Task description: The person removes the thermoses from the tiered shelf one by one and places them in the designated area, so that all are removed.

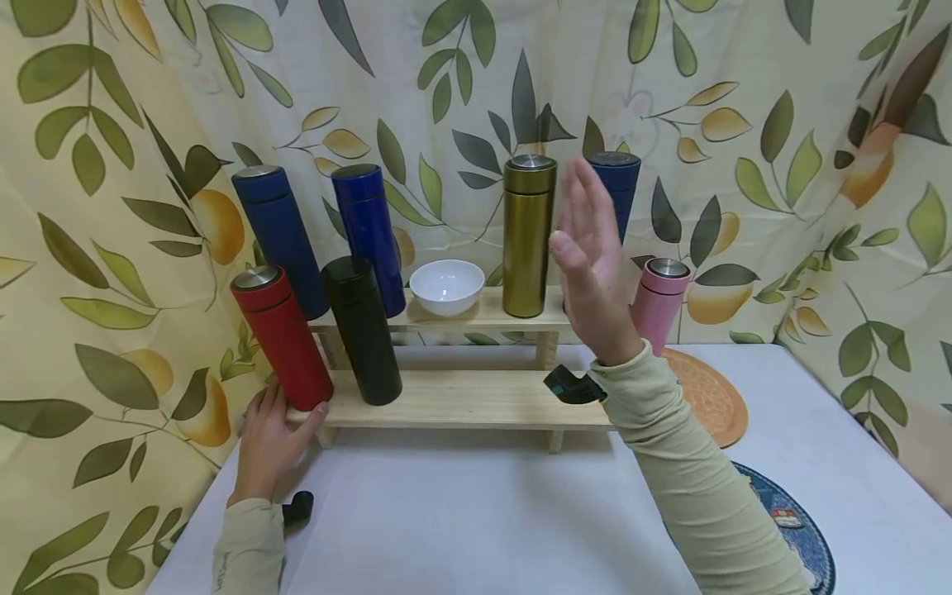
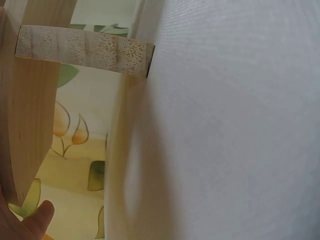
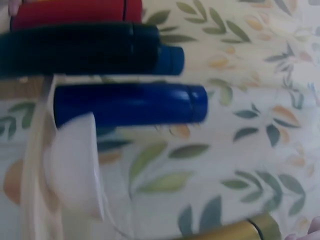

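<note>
A two-tier wooden shelf (image 1: 461,397) stands on a white table. My left hand (image 1: 268,442) rests at the lower tier's left end, fingers fairly straight beside the base of a red flask (image 1: 283,339), thumb on the shelf's front edge. In the left wrist view a thumb tip (image 2: 35,220) shows by a shelf leg (image 2: 25,125). My right hand (image 1: 591,248) is raised with straight fingers and holds nothing, between a gold flask (image 1: 528,235) and a dark blue flask (image 1: 621,186) that it partly hides.
A black flask (image 1: 364,330) stands beside the red one. Two blue flasks (image 1: 281,240) (image 1: 369,235) and a white bowl (image 1: 446,286) sit on the upper tier. A pink flask (image 1: 658,302) stands at the right by a woven mat (image 1: 706,397). A blue patterned mat (image 1: 788,529) lies nearer. Leaf-print curtain behind.
</note>
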A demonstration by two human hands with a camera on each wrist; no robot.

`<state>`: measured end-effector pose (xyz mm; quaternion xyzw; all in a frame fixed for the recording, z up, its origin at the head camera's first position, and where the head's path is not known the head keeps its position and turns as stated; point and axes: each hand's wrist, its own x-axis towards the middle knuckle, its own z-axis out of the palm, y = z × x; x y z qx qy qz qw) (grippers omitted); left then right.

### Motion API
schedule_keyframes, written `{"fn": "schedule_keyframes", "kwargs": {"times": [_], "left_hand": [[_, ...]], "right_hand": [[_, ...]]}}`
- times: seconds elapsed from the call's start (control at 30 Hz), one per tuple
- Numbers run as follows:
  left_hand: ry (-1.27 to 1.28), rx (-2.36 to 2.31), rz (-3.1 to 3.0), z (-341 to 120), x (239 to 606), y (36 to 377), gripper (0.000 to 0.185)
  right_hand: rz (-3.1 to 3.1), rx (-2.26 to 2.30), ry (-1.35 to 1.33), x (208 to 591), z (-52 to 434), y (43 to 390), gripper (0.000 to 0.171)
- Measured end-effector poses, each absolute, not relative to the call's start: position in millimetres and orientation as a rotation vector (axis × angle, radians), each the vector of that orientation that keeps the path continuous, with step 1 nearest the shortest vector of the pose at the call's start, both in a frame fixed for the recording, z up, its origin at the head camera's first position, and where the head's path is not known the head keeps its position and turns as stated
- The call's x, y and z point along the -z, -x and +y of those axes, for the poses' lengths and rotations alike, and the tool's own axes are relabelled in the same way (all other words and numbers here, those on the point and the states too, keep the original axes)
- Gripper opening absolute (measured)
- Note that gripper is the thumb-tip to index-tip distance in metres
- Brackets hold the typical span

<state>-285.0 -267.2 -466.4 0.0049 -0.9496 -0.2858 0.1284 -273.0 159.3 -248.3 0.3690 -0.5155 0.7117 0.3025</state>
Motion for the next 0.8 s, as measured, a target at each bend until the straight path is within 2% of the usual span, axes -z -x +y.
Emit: {"fn": "schedule_keyframes", "kwargs": {"times": [0.43, 0.8], "left_hand": [[0.004, 0.837, -2.742, -266.3, 465.0, 284.8, 0.100], [0.001, 0.833, -2.743, -267.6, 468.9, 286.2, 0.101]], "right_hand": [[-1.618, -1.961, -1.027, 262.0, 90.2, 285.6, 0.087], [-1.779, -2.133, -0.965, 288.8, 41.4, 295.3, 0.091]]}}
